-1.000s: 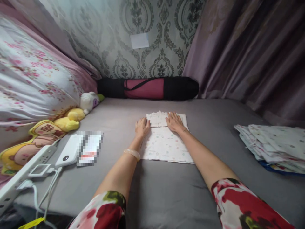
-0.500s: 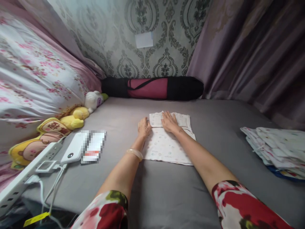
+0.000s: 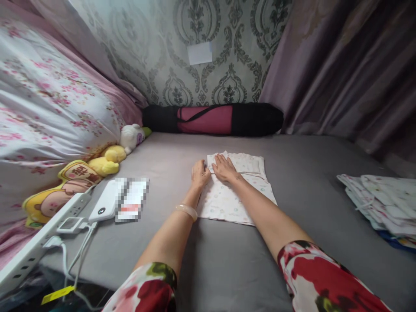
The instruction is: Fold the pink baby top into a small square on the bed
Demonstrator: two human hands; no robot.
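White printed cloth [image 3: 234, 201] on grey sheet [image 3: 224, 264], my 12 o'clock. My right hand [image 3: 225, 170]: fingers open, flat on folded band. My left hand [image 3: 199, 174]: fingers curled at cloth's 10 o'clock edge; can't tell if gripping.

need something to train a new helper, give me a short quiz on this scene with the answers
1. Which of the person's own arms wears the pale bangle?
A) the right
B) the left
C) both

2. True or false: the right hand lies flat on the upper part of the printed white cloth.

3. Fill in the blank: the long black bag has a middle panel coloured ____.

Key: 1 B; 2 true; 3 pink
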